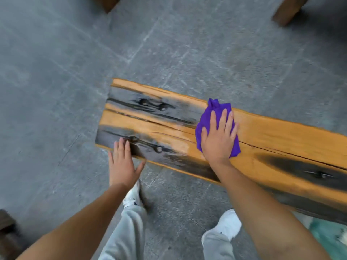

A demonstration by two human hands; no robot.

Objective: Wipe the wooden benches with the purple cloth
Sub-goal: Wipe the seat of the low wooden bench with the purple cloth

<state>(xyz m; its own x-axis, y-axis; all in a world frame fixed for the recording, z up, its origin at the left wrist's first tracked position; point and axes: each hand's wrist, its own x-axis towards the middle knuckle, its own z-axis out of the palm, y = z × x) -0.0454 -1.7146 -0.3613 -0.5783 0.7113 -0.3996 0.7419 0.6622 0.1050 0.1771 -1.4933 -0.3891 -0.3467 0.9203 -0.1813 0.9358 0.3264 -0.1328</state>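
Nearest us, below the bench, are our grey trouser legs and white shoes on the stone floor. At the bench's near edge, close to its left end, our left hand rests with fingers straight and close together, thumb spread off the edge; it holds nothing. Further in, mid-width on the bench top, our right hand lies flat on the cloth, fingers straight and slightly spread, pressing it to the wood. The cloth shows beyond and on both sides of those fingers. The bench's long axis runs from its left end out to the right, past the frame. We judge the next stroke should follow that axis; the right hand does the wiping.
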